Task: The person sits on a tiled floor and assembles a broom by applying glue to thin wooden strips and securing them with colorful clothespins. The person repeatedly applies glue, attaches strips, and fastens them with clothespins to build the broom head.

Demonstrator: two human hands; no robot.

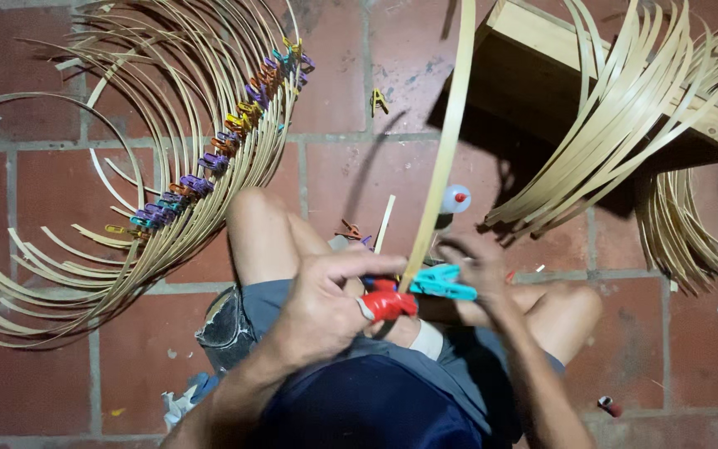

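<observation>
The left hand (322, 303) grips a red plastic clothespin (386, 303); the right hand (479, 270) pinches a teal plastic clothespin (442, 283) onto the long pale bamboo strip (442, 158).

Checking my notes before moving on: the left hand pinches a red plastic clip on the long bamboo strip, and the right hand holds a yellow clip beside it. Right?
Not quite. In the head view the right hand holds a turquoise plastic clip, not yellow. The left hand does pinch the red plastic clip on the long bamboo strip.

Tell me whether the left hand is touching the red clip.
Touching. The head view shows the left hand with its fingers wrapped over the red clip, which sits at the bamboo strip.
</observation>
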